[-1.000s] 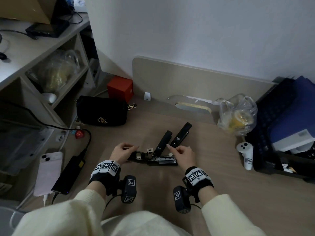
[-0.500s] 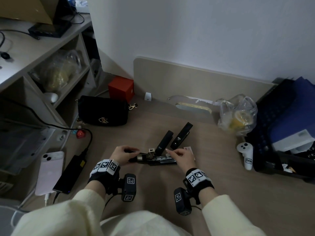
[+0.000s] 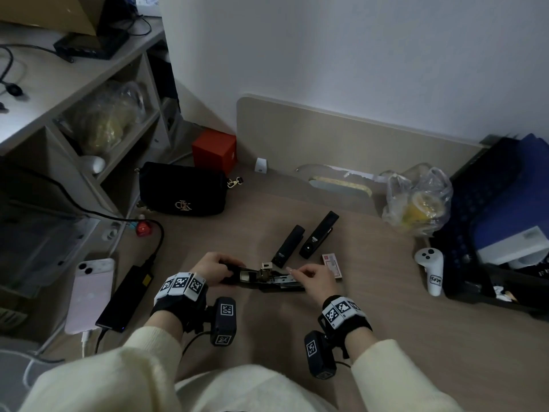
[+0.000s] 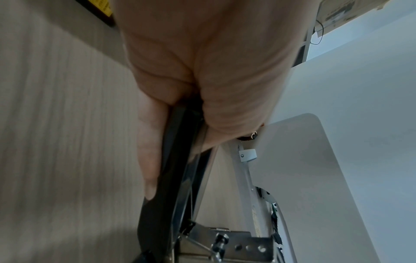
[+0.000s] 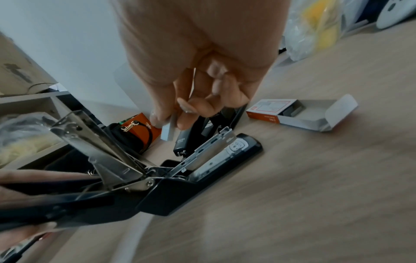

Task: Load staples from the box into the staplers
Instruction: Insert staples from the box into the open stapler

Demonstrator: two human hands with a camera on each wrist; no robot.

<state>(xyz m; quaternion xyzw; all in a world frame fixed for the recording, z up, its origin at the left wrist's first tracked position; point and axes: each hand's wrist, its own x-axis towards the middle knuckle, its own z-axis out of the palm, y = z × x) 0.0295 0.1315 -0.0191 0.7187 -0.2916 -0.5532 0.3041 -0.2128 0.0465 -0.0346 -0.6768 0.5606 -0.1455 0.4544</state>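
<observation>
A black stapler [image 3: 267, 279] lies opened flat on the wooden desk, its metal staple channel [image 5: 207, 151] raised and showing. My left hand [image 3: 225, 270] grips the stapler's folded-back black top [image 4: 175, 160]. My right hand [image 3: 292, 270] hovers over the channel, thumb and forefinger pinching a short strip of staples [image 5: 168, 129] just above it. The open red-and-white staple box [image 5: 292, 113] lies flat to the right of that hand, also in the head view [image 3: 332, 264]. Two more black staplers [image 3: 288, 246] [image 3: 319, 234] lie closed behind the open one.
A black handbag [image 3: 182, 190] and a red box [image 3: 214, 151] stand at the back left. A pink phone [image 3: 89, 292] and a black power brick [image 3: 124, 295] lie at the left. At the right are a plastic bag [image 3: 416, 203], a white controller [image 3: 430, 272] and dark blue items [image 3: 505, 203].
My right hand has drawn slightly left and toward me, uncovering the staple box beside it. My left hand keeps its hold on the stapler's top.
</observation>
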